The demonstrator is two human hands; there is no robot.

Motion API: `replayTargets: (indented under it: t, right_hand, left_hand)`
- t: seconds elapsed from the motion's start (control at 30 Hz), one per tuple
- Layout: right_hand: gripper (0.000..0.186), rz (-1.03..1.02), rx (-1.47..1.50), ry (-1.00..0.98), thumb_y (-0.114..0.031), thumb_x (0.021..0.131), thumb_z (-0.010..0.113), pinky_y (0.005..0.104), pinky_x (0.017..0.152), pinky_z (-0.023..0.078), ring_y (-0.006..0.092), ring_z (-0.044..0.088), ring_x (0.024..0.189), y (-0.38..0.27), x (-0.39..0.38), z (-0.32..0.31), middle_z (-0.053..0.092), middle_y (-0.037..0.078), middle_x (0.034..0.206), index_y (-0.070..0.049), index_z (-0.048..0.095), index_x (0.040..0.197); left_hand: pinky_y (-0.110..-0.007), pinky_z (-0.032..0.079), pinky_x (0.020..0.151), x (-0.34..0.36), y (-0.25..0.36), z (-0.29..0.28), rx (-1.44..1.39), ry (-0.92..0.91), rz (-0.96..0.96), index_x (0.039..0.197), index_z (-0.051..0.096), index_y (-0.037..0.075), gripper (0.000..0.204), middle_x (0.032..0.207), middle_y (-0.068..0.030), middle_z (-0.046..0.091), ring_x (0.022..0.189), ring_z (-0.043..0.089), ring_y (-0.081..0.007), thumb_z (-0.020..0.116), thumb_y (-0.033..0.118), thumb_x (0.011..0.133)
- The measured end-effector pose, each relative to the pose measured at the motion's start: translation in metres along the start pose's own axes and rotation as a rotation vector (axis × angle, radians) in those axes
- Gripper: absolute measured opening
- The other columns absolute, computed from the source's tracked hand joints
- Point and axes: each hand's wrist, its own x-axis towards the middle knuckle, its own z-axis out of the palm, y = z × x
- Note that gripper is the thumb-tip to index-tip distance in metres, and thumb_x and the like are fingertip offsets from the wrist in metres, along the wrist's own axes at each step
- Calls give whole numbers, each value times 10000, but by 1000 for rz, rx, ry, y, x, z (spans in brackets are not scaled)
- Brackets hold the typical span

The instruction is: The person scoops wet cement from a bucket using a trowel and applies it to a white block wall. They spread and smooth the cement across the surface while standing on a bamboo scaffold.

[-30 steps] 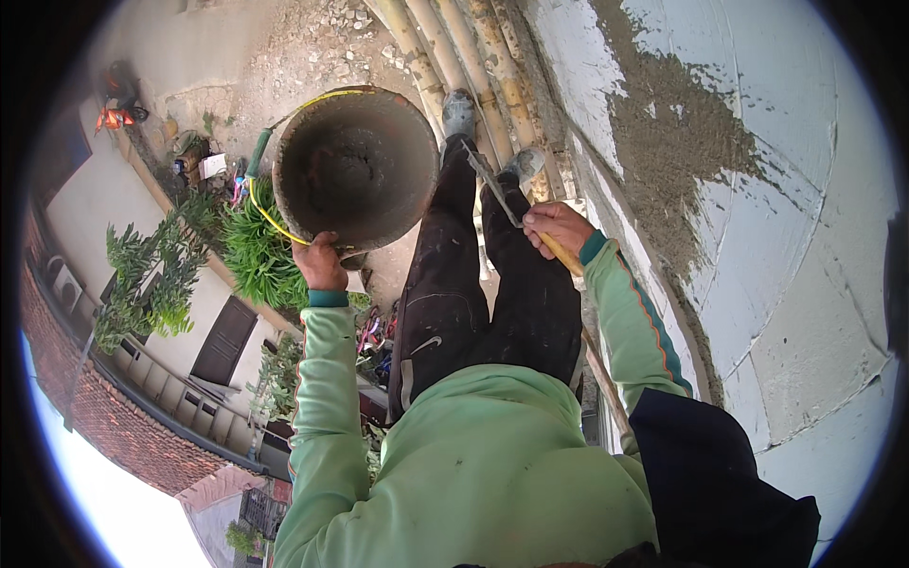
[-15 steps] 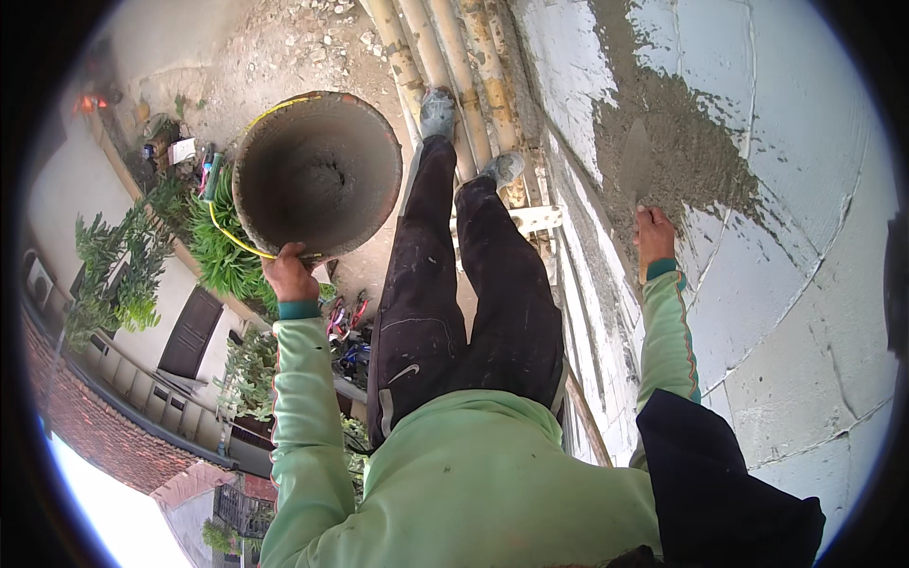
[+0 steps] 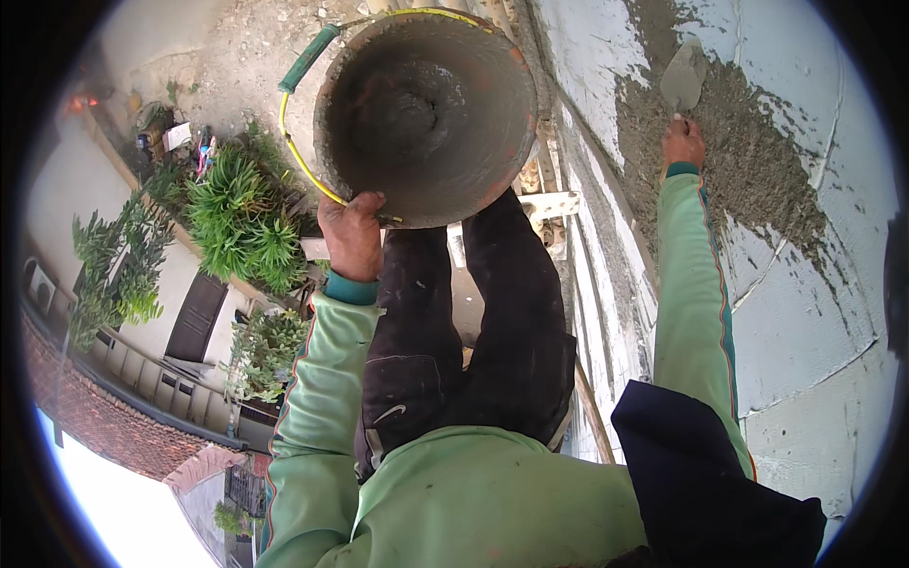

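My left hand is closed on the lower edge of a round, mortar-coated bucket, beside its yellow handle with a green grip. Wet grey mortar lines the inside. At upper right, my right hand grips the handle of a trowel, whose blade lies against a patch of rough grey mortar on the white block wall. My feet are hidden behind the bucket.
Pale scaffold boards and poles are below me, with a thin pole along the wall. Down on the left are leafy plants, a house with a brown door and a tiled roof.
My right hand has swung from over my legs onto the wall with the trowel, then further up it. The bucket, after dipping left, has moved up and right, covering my feet.
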Motion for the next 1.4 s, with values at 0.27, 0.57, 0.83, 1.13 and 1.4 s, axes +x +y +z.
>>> replayTargets:
  t: [0.27, 0.57, 0.83, 1.13, 1.4]
  right_hand:
    - [338, -580, -342, 176, -280, 947, 600, 462, 834, 510, 379, 649, 906, -79, -175, -112, 657, 175, 998, -55, 623, 1198]
    - [165, -734, -865, -61, -184, 886, 602, 445, 717, 583, 297, 699, 831, -219, -178, -48, 646, 95, 930, -103, 643, 1023]
    - [214, -642, -600, -742, -251, 875, 610, 487, 761, 562, 360, 703, 844, -213, -203, -34, 723, 166, 888, -56, 687, 919]
    - [298, -520, -448, -609, -344, 862, 637, 524, 758, 531, 412, 674, 832, -248, -245, -43, 700, 191, 828, -85, 681, 1003]
    - [337, -533, -27, -899, -385, 905, 662, 437, 630, 493, 312, 631, 683, -268, -320, -9, 640, 135, 726, -49, 631, 899]
  left_hand:
    - [-320, 503, 887, 12, -23, 51, 96, -85, 73, 1285, 540, -35, 588, 1125, -115, 653, 996, 629, -234, 511, -104, 702]
    - [-384, 379, 1124, -38, 39, 99, 724, -288, 592, 1518, 383, 75, 874, 1512, -245, 378, 1393, 403, -407, 556, -130, 686]
    - [-374, 323, 1167, -38, 76, 90, 556, -400, 617, 1509, 392, 46, 868, 1532, -234, 375, 1441, 360, -370, 499, -151, 671]
    - [-308, 451, 989, -5, 55, 43, 129, -341, 200, 1377, 501, -28, 686, 1219, -110, 625, 1125, 586, -211, 488, -116, 696]
    - [-301, 526, 658, 11, 34, -59, -154, 142, 20, 1011, 610, 26, 307, 881, -49, 650, 734, 625, -179, 574, -104, 735]
